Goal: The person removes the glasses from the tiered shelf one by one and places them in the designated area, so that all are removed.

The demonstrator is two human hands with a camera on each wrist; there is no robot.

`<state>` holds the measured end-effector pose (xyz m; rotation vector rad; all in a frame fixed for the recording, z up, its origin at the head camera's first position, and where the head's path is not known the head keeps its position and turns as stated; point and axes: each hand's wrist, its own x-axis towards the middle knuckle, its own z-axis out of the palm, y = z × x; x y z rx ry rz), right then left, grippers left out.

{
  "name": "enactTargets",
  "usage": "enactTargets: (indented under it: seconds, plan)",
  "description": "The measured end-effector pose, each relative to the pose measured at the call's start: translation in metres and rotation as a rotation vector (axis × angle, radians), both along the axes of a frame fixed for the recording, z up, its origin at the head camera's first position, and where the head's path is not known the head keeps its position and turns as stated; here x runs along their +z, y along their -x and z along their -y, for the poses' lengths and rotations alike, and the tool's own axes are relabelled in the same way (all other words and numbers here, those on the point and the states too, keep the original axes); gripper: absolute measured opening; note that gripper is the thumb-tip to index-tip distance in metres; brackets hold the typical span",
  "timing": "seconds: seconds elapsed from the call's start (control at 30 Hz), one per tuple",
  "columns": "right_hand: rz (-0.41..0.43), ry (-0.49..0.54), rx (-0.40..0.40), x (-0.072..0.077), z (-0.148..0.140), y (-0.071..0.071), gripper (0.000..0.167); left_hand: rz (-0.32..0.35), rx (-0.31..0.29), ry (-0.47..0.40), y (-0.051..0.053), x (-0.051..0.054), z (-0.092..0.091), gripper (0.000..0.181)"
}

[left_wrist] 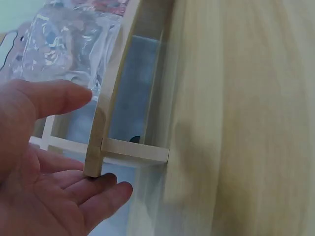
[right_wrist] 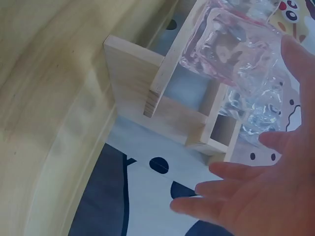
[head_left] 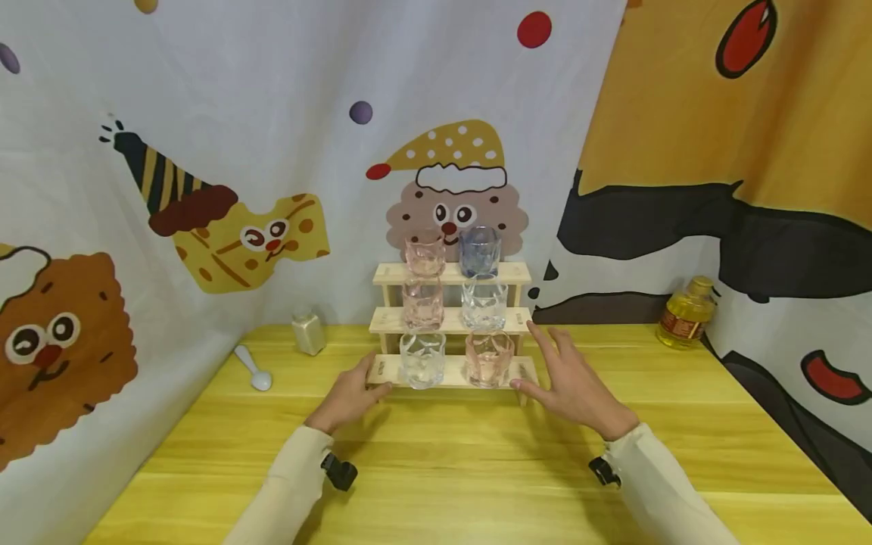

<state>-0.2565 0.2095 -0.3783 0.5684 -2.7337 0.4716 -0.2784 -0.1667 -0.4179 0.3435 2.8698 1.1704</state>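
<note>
A three-tier wooden rack (head_left: 453, 322) stands on the table (head_left: 436, 469) at the centre of the head frame, two tumblers per tier. On top are a pink tumbler (head_left: 425, 257) at left and a blue tumbler (head_left: 480, 251) at right; the middle tier has another pink one and a clear tumbler (head_left: 484, 303); the lowest, a clear one and a peach tumbler (head_left: 489, 359).

Of the hands, the left hand (head_left: 349, 392) is relaxed around the lowest board's left end, thumb above and fingers beneath, without a closed grip. The right hand (head_left: 575, 382) is open, fingers spread, beside the rack's right end.

A white spoon (head_left: 260, 380) and small jar (head_left: 309, 334) sit left of centre; a bottle of yellow oil (head_left: 686, 312) stands at the right. A cartoon-printed cloth (head_left: 272, 91) fills the upper frame.
</note>
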Motion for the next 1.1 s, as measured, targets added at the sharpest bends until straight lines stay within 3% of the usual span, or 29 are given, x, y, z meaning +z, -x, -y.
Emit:
enactTargets:
  seconds: [0.17,0.5,0.8,1.1]
  plan:
    - [0.017,0.040,0.042,0.001,0.000,0.006,0.097,0.053,0.009,-0.067,0.008,-0.004,0.003,0.083]
    - [0.031,0.089,0.093,0.009,0.002,0.023,0.089,0.104,-0.057,-0.189,0.026,-0.010,0.011,0.085]
    - [-0.027,0.120,0.121,0.039,0.005,0.046,0.078,0.097,-0.059,-0.224,0.034,-0.014,0.013,0.083]
    - [0.047,0.170,0.107,0.078,0.021,0.074,0.075,0.067,-0.040,-0.176,0.031,-0.011,0.014,0.083]
